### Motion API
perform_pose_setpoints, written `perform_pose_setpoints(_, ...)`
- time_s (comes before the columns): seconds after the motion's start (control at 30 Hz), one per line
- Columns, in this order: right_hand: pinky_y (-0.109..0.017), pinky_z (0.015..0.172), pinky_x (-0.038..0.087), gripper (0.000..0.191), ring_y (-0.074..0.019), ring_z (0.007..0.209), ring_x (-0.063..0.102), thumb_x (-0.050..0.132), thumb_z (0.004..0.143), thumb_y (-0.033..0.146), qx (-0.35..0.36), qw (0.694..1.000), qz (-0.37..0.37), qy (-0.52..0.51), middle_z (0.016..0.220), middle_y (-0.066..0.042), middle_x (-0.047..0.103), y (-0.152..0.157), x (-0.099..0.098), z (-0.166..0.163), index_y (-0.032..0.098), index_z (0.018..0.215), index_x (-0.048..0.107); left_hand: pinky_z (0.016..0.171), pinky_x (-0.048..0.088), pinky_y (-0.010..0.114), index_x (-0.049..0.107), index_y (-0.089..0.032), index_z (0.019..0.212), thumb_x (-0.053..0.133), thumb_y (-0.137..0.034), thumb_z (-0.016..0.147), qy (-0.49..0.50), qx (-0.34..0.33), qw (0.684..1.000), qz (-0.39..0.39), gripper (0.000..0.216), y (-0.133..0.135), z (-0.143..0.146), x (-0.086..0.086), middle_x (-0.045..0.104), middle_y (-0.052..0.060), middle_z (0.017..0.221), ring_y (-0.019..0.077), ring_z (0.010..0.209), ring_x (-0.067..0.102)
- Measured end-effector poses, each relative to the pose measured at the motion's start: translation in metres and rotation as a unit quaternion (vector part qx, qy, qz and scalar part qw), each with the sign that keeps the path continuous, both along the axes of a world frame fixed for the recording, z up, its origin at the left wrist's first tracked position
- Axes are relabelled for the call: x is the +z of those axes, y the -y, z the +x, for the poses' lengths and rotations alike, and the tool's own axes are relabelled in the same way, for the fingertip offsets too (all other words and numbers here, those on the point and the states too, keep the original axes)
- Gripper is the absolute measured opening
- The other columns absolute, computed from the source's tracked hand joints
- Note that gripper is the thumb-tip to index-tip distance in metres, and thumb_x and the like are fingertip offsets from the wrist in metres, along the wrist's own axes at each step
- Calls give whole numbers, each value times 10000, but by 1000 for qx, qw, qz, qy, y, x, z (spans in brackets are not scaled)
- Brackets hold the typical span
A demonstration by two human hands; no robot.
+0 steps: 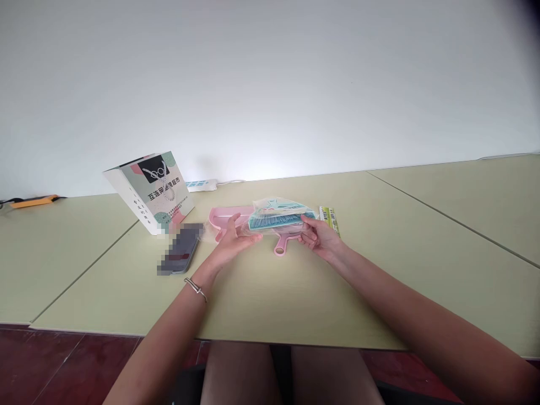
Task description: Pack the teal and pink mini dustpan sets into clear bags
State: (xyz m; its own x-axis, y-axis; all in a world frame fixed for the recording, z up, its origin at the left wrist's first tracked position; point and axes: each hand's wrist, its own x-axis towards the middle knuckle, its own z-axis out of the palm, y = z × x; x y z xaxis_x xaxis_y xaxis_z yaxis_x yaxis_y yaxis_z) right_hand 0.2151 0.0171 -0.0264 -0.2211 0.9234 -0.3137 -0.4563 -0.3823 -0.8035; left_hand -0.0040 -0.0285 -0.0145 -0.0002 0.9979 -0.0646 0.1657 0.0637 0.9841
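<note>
My right hand (319,236) is closed on the right end of a teal hand brush (278,221) in clear plastic wrapping, with the thumb on top. The brush is held above the table, its bristles facing me. At its left end my left hand (236,243) is open, fingers apart and thumb stretched along the wrapping's lower edge. Whether it touches the plastic I cannot tell. Beneath and behind lies a pink dustpan (223,214), partly covered by my hand and the brush. A pink handle with a loop (280,247) sticks out toward me.
A paper gift bag (164,194) with rope handles stands at the left, tilted in view. In front of it lies a dark phone (182,253), partly pixelated. A green printed packet (329,220) sits right of the brush. An orange object (36,201) rests far left.
</note>
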Motion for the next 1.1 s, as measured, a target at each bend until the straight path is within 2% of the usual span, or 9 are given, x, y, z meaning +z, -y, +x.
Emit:
perform_pose_setpoints(0.1, -189, 496, 474, 548, -43, 259, 234, 583, 839, 302, 81, 996, 25, -25, 233, 70, 268, 0, 1, 3, 205, 388, 288, 841, 508, 369, 68, -329, 1463, 829, -261, 552, -31, -77, 996, 20, 1190, -2, -5, -7, 558, 122, 1261, 226, 1048, 616)
perform_pose_setpoints(0.27, -218, 545, 488, 517, -40, 277, 238, 672, 754, 372, 183, 981, 67, 16, 248, 90, 276, 4, 2, 4, 212, 421, 310, 748, 503, 304, 609, -200, 1123, 718, -294, 648, -77, 15, 989, 121, 496, -22, -14, -27, 673, 54, 949, 167, 821, 645)
perform_pose_setpoints(0.37, -231, 566, 495, 381, -73, 368, 425, 665, 749, 460, 123, 983, 77, 109, 365, 64, 462, 8, 5, 3, 209, 564, 446, 680, 499, 284, 685, -175, 911, 697, -358, 663, -88, 59, 982, 153, 309, -27, -15, -30, 693, 45, 888, 151, 725, 637)
perform_pose_setpoints(0.43, -273, 633, 523, 344, -125, 543, 595, 670, 731, 509, 63, 980, 100, 161, 608, 15, 644, 9, 5, 2, 219, 860, 539, 673, 499, 279, 695, -173, 832, 694, -413, 672, -93, 41, 984, 147, 288, -26, -14, -28, 701, 39, 826, 153, 713, 637)
perform_pose_setpoints(0.53, -380, 816, 525, 827, -210, 851, 674, 759, 641, 478, 49, 965, 165, 199, 904, -42, 701, 9, 2, 3, 261, 1303, 314, 663, 500, 273, 666, -166, 682, 659, -484, 702, -105, 25, 985, 134, 319, -22, -12, -24, 681, 24, 690, 155, 677, 637)
perform_pose_setpoints(0.6, -427, 921, 479, 1015, -232, 1012, 639, 828, 558, 404, 78, 949, 209, 224, 975, -44, 696, 7, -2, 6, 292, 1368, 227, 646, 496, 270, 630, -167, 622, 634, -507, 717, -114, 39, 984, 134, 353, -20, -11, -21, 663, 15, 635, 156, 646, 640)
perform_pose_setpoints(0.73, -448, 922, 481, 522, -235, 940, 663, 810, 541, 468, 61, 938, 224, 257, 947, -20, 692, -1, -9, 7, 255, 946, 559, 623, 477, 261, 603, -172, 611, 606, -509, 745, -145, 67, 976, 145, 363, -17, -8, -20, 664, 10, 621, 162, 629, 650)
perform_pose_setpoints(0.83, -404, 761, 547, 456, -202, 712, 684, 732, 575, 586, -22, 949, 219, 227, 770, 11, 665, -6, -13, 4, 215, 645, 475, 608, 468, 255, 601, -173, 614, 597, -485, 762, -156, 71, 972, 158, 345, -16, -4, -22, 662, 13, 607, 159, 618, 644)
perform_pose_setpoints(1.1, -271, 514, 530, 337, -120, 582, 563, 646, 710, 539, -198, 880, 372, 219, 772, 13, 629, 13, -7, -13, 229, 756, 521, 614, 481, 242, 623, -172, 773, 613, -392, 786, -81, 95, 944, 304, 221, -11, 4, -20, 655, 16, 761, 116, 632, 612)
